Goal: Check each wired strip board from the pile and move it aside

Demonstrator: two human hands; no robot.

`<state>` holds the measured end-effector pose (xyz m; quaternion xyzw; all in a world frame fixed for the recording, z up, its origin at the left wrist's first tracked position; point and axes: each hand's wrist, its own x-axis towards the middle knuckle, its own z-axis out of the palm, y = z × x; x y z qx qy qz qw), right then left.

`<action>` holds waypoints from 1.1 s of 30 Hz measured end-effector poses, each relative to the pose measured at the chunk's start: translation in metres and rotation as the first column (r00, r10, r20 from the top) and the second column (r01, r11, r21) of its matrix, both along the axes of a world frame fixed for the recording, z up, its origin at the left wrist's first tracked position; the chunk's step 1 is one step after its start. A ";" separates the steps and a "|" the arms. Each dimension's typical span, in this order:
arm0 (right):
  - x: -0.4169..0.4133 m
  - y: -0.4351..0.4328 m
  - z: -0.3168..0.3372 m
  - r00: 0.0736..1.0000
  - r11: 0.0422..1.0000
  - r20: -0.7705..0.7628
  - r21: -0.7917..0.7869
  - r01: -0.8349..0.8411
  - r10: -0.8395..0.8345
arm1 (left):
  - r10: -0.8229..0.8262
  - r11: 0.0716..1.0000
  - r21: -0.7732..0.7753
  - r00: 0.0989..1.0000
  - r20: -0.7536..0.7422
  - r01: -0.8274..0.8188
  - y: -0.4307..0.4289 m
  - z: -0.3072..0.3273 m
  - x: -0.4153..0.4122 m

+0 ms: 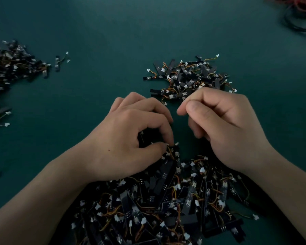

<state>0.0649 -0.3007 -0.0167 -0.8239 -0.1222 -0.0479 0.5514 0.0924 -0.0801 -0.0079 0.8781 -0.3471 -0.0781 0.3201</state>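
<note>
Dark green mat (113, 32) is lying beneath. The left hand (127, 138) is pinching a black wired strip board (173, 153); tease it slowly off the tangled pile (166, 200) just below. The right hand (224, 124) is curling, contents unclear.

Nothing legible shows anywhere. The boards (175, 204) piled at the near edge of the counter (113, 32) carry faint pale print, too small and dim to read.

Dim, bluish, underexposed picture; soft focus throughout, corners darker and blurred, wide-angle bending at the edges.
</note>
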 end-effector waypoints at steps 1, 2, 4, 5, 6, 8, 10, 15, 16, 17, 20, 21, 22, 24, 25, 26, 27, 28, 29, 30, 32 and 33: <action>0.000 0.000 0.000 1.000 1.000 -0.004 -0.022 -0.008 0.008 | 0.001 0.999 -0.037 1.000 -0.011 -0.002 0.000 0.000 0.001; -0.001 0.001 0.001 1.000 0.999 -0.007 -0.036 -0.019 0.019 | 0.001 0.996 -0.091 0.999 -0.035 -0.004 0.001 -0.001 0.002; -0.002 0.001 0.002 0.998 0.998 -0.013 -0.040 -0.057 0.056 | 0.000 0.975 -0.223 0.994 -0.109 -0.024 0.003 -0.001 0.003; -0.002 0.001 0.003 0.997 0.996 -0.010 -0.039 -0.080 0.080 | -0.003 0.958 -0.285 0.989 -0.149 -0.040 0.003 0.000 0.003; -0.003 0.001 0.003 0.994 0.993 -0.004 -0.042 -0.106 0.106 | -0.006 0.940 -0.336 0.984 -0.179 -0.055 0.003 -0.001 0.004; -0.004 0.002 0.004 0.986 0.985 0.000 -0.047 -0.165 0.165 | -0.002 0.916 -0.393 0.979 -0.203 -0.080 0.003 -0.002 0.004; -0.004 0.003 0.004 0.976 0.975 -0.010 -0.039 -0.218 0.217 | 0.005 0.909 -0.407 0.979 -0.205 -0.090 0.002 -0.003 0.005; -0.005 0.003 0.005 0.976 0.963 -0.022 -0.157 -0.217 0.216 | 0.021 0.884 -0.451 0.975 -0.220 -0.120 0.001 -0.003 0.005; -0.005 0.002 0.005 0.978 0.965 -0.021 -0.158 -0.210 0.209 | 0.027 0.876 -0.464 0.975 -0.219 -0.128 0.001 -0.003 0.004; -0.005 0.003 0.004 0.979 0.968 -0.019 -0.146 -0.203 0.203 | 0.034 0.870 -0.475 0.977 -0.213 -0.134 0.001 -0.002 0.004; -0.005 0.004 0.004 0.987 0.983 -0.009 -0.093 -0.159 0.159 | 0.060 0.843 -0.513 0.977 -0.203 -0.159 0.000 -0.004 0.005; -0.005 0.004 0.004 0.990 0.987 -0.011 -0.078 -0.142 0.141 | 0.069 0.829 -0.532 0.977 -0.204 -0.170 0.000 -0.004 0.005; -0.006 0.005 0.004 0.992 0.990 -0.018 -0.063 -0.129 0.128 | 0.078 0.817 -0.549 0.977 -0.200 -0.178 0.000 -0.005 0.006; -0.006 0.005 0.005 0.993 0.993 -0.029 -0.035 -0.114 0.113 | 0.088 0.807 -0.562 0.978 -0.190 -0.182 0.000 -0.005 0.006; -0.006 0.005 0.005 0.994 0.994 -0.027 -0.026 -0.109 0.108 | 0.086 0.808 -0.560 0.977 -0.193 -0.182 0.000 -0.005 0.006; -0.006 0.005 0.005 0.995 0.995 -0.021 -0.022 -0.101 0.101 | 0.084 0.810 -0.557 0.976 -0.199 -0.183 0.000 -0.004 0.006; -0.006 0.005 0.005 0.996 0.996 -0.013 -0.021 -0.091 0.091 | 0.083 0.811 -0.555 0.975 -0.205 -0.185 0.000 -0.004 0.006; -0.006 0.004 0.005 0.997 0.996 -0.007 -0.023 -0.080 0.080 | 0.084 0.810 -0.556 0.975 -0.207 -0.187 0.000 -0.004 0.006; -0.005 0.004 0.005 0.997 0.997 -0.007 -0.030 -0.073 0.073 | 0.088 0.809 -0.557 0.975 -0.202 -0.189 0.000 -0.004 0.006; -0.005 0.004 0.005 0.997 0.997 -0.010 -0.041 -0.073 0.072 | 0.095 0.809 -0.557 0.977 -0.190 -0.187 0.000 -0.003 0.006; -0.005 0.003 0.005 0.995 0.992 -0.016 -0.079 -0.097 0.096 | 0.114 0.824 -0.539 0.983 -0.146 -0.176 0.000 -0.005 0.006; -0.004 0.003 0.005 0.993 0.987 -0.018 -0.105 -0.118 0.116 | 0.122 0.837 -0.521 0.985 -0.118 -0.166 0.000 -0.006 0.006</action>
